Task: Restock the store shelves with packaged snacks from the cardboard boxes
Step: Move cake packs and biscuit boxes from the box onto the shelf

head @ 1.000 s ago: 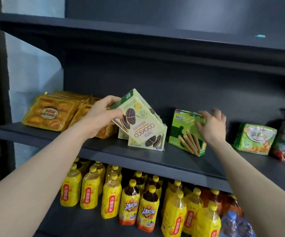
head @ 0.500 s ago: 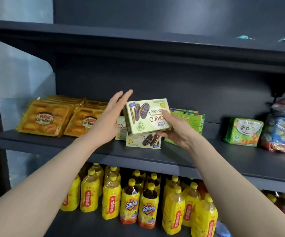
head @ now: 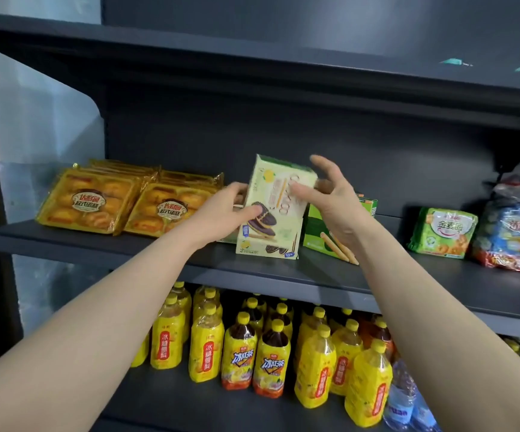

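Observation:
A pale green Cookico cookie box stands upright just above the middle shelf. My left hand grips its left side, thumb on the front. My right hand is at its right edge, thumb touching the front and fingers spread apart. Another Cookico box stands on the shelf directly below and partly behind the held one. A green biscuit-stick box sits to the right, partly hidden by my right hand. No cardboard box is in view.
Yellow cake packs lean at the shelf's left. A green cracker pack and a clear bag of snacks lie at the right. Several yellow tea bottles fill the shelf below. A dark upper shelf overhangs.
The cookie box turned from lying sideways in my right hand to standing upright. My left hand closed on it and my right hand's fingers opened.

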Tool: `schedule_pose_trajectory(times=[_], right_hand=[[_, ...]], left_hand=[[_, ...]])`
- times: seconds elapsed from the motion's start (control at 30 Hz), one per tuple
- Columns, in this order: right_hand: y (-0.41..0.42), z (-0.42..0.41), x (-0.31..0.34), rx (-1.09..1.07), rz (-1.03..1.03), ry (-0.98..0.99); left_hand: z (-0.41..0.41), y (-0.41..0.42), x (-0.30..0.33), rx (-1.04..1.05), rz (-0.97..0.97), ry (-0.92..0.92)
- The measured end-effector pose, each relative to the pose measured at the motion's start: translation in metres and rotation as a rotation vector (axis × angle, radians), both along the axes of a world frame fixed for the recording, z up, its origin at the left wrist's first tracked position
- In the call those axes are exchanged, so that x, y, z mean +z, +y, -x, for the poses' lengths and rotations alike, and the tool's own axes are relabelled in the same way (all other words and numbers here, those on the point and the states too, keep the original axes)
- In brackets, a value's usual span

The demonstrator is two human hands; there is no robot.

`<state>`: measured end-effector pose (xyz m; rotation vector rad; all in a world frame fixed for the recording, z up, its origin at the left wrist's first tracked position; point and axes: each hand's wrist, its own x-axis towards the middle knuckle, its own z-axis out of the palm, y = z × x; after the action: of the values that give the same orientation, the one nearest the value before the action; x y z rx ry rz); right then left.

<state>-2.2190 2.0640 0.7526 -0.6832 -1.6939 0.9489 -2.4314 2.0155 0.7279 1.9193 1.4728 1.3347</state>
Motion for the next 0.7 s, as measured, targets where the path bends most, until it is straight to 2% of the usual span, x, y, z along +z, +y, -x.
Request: schedule_pose_trajectory(times=[0.07, 0.17, 0.27, 0.33, 0.43, 0.53, 0.6, 0.63, 0.7], right_hand=[[0.003, 0.000, -0.001, 0.035, 0.048, -0.068], [0.007, -0.001, -0.004, -0.031, -0.098, -0.269], [0.017, 0.007, -0.003, -0.168, -0.363, -0.618], [0.027, 0.023, -0.010, -0.168, -0.470, -0.816], [0.053, 0.045, -0.035, -0.171, -0.651, -0.897], [0.074, 0.036, -0.042, -0.290, -0.676, -0.669], [0.081, 0.011, -0.033, -0.522, -0.738, -0.594], [0.085, -0.005, -0.027, -0.670, -0.755, -0.640], [0.093, -0.039, -0.014, -0.926, -0.662, -0.915]], left_hand=[[-0.003, 0.004, -0.002, -0.073, 0.069, -0.202], [0.003, 0.013, -0.008, -0.089, 0.086, -0.206], [0.020, 0.017, -0.015, 0.123, -0.055, -0.170], [0.030, 0.018, -0.022, 0.261, -0.157, -0.146], [0.036, 0.022, -0.033, 0.320, -0.215, 0.075], [0.035, 0.027, -0.039, 0.298, -0.241, 0.316], [0.030, 0.029, -0.037, 0.284, -0.251, 0.423], [0.026, 0.030, -0.034, 0.280, -0.253, 0.474], [0.016, 0.036, -0.027, 0.280, -0.250, 0.605]])
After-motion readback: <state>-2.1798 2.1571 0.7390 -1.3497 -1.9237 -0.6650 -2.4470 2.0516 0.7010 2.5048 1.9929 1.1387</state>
